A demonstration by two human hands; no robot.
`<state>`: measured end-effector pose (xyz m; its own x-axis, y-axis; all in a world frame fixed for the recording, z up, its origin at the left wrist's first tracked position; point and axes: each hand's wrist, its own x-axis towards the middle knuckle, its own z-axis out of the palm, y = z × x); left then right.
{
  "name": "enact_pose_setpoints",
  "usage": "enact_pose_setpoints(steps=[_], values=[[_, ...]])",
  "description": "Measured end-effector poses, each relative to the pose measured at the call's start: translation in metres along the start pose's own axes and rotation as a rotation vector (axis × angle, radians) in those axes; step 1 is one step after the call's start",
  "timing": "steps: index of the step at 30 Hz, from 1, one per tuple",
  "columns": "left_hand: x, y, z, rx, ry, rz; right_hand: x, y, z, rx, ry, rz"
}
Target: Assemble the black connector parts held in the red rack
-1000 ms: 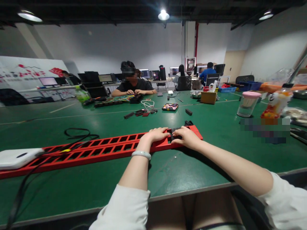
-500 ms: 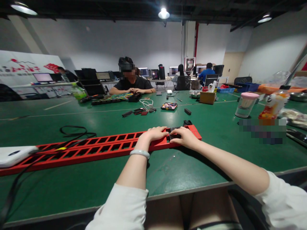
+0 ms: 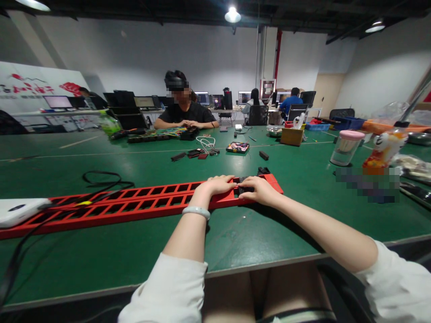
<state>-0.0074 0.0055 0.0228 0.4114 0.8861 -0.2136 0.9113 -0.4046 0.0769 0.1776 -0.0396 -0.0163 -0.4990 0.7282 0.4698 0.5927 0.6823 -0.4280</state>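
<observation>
A long red slotted rack (image 3: 161, 202) lies across the table in front of me. My left hand (image 3: 217, 186) rests over it near its right end, fingers stretched out toward a small black part (image 3: 245, 188) in one of the end slots. From the right, my right hand (image 3: 261, 190) closes thumb and fingers on that black part, hiding much of it. The tips of both hands nearly meet there. Just behind the rack's right end sits another black piece (image 3: 263, 171).
A white device (image 3: 22, 211) and black cable (image 3: 101, 172) lie on the rack's left. Across the green table (image 3: 141, 260) a person (image 3: 183, 110) handles coloured wires. Small dark parts (image 3: 198, 154) and a picture tray (image 3: 237, 147) lie mid-table. A pink-lidded cup (image 3: 346, 148) and bottle (image 3: 384, 148) stand right.
My right fingers have shifted slightly on the black part; my left hand stays in almost the same place. The view has tilted slightly, and the person opposite has lowered their head.
</observation>
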Motion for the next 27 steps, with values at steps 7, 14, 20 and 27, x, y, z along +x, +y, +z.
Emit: enact_pose_setpoints(steps=[7, 14, 20, 27], values=[[0.002, 0.001, -0.003, -0.034, -0.022, -0.032, -0.002, 0.002, -0.004, -0.08, -0.078, -0.073], [0.001, 0.004, -0.004, -0.048, 0.001, -0.05, -0.006, -0.004, -0.013, -0.257, -0.124, -0.124], [0.001, 0.003, -0.004, -0.052, -0.002, -0.034, -0.004, -0.002, -0.014, -0.275, -0.137, -0.157], [0.006, -0.002, 0.0, -0.07, -0.019, -0.05, -0.005, -0.006, -0.008, -0.328, -0.066, -0.134]])
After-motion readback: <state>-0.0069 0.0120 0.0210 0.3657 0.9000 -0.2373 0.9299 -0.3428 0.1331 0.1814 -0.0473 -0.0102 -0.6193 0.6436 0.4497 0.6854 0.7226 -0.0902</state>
